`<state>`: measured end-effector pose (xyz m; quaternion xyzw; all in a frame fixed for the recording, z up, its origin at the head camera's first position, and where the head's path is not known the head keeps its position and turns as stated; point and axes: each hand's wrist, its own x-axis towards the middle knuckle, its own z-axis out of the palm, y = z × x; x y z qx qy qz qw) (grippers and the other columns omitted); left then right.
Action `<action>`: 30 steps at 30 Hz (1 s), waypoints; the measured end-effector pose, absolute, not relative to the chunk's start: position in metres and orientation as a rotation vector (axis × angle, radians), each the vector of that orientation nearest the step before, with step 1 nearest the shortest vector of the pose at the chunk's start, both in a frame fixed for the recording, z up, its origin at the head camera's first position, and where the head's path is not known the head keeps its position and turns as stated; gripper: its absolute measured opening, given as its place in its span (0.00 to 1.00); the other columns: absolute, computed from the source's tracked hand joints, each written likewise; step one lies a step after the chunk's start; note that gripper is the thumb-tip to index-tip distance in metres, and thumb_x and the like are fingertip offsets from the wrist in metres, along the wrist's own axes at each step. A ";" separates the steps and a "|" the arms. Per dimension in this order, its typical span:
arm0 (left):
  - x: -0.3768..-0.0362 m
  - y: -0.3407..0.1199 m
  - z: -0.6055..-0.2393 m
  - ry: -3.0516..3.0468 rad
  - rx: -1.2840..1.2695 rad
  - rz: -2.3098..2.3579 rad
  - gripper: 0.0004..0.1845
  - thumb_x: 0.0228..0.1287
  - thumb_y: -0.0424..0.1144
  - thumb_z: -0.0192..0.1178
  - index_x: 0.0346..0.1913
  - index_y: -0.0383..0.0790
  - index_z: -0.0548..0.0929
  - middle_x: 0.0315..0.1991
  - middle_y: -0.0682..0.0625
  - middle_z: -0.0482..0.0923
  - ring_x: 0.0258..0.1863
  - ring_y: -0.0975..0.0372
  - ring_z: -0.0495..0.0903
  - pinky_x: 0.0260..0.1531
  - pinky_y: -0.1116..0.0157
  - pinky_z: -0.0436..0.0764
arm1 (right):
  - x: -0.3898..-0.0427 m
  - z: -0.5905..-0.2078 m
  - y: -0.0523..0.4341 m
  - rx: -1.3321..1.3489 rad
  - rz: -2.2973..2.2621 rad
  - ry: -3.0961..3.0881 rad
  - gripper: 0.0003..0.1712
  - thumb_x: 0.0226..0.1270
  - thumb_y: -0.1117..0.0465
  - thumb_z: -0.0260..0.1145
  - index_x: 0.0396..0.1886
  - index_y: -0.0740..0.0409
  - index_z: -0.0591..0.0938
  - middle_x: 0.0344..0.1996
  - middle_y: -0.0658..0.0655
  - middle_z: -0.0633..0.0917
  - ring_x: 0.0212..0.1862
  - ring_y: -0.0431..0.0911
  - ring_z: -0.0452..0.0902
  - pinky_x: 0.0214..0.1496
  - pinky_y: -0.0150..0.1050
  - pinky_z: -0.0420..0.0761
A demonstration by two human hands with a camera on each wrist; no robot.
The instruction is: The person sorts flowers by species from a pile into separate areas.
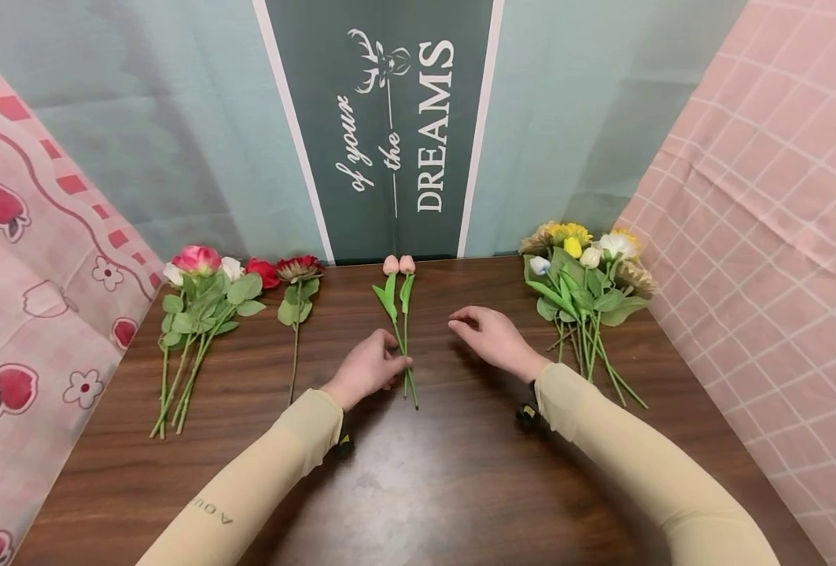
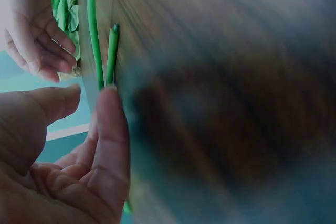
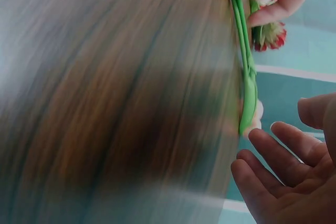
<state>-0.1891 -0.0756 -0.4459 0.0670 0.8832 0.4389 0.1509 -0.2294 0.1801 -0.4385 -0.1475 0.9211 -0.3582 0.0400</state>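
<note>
Two pink artificial tulips point(image 1: 399, 266) lie near the middle of the table, their green stems crossing toward the front. My left hand point(image 1: 370, 365) is at the lower stems from the left; in the left wrist view its thumb and forefinger are apart, with the forefinger tip against or just beside the green stems point(image 2: 94, 35). My right hand point(image 1: 491, 338) hovers to the right of the tulips, holding nothing. Its fingers look loosely bent in the right wrist view, below the tulip leaf point(image 3: 249, 103). Whether the left fingertips press the stems is hard to tell.
At the left lies a bunch of pink, white and red flowers point(image 1: 205, 303), with a single dark red flower point(image 1: 299, 271) beside it. A bunch of yellow, white and tan flowers point(image 1: 591, 291) lies at the right. Printed cloths hang around the brown wooden table point(image 1: 418, 487).
</note>
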 end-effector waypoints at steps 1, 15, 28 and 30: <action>-0.189 -0.075 -0.444 2.596 0.244 1.200 0.23 0.72 0.43 0.66 0.60 0.32 0.74 0.30 0.48 0.81 0.23 0.60 0.81 0.27 0.61 0.82 | -0.230 -0.437 0.186 -0.446 -1.086 2.839 0.21 0.78 0.48 0.61 0.58 0.56 0.85 0.54 0.55 0.86 0.56 0.51 0.81 0.58 0.51 0.80; -0.180 -0.014 -0.418 2.893 1.356 0.332 0.38 0.75 0.57 0.58 0.80 0.45 0.62 0.77 0.44 0.62 0.76 0.49 0.60 0.77 0.54 0.55 | -0.231 -0.406 0.320 -0.111 -0.966 3.045 0.21 0.80 0.50 0.57 0.56 0.61 0.83 0.46 0.63 0.86 0.40 0.54 0.79 0.41 0.50 0.76; -0.149 0.052 -0.426 2.740 1.621 0.078 0.40 0.75 0.64 0.51 0.82 0.52 0.58 0.80 0.46 0.55 0.79 0.51 0.52 0.78 0.53 0.51 | -0.226 -0.408 0.378 0.025 -0.776 2.932 0.22 0.72 0.47 0.67 0.28 0.61 0.84 0.19 0.50 0.79 0.24 0.47 0.71 0.28 0.42 0.72; -0.145 0.057 -0.431 2.713 1.635 0.072 0.40 0.75 0.64 0.51 0.82 0.52 0.58 0.81 0.47 0.55 0.79 0.51 0.53 0.77 0.53 0.52 | -0.226 -0.412 0.377 0.049 -0.770 2.915 0.25 0.71 0.44 0.68 0.21 0.57 0.78 0.15 0.48 0.72 0.20 0.46 0.66 0.25 0.41 0.69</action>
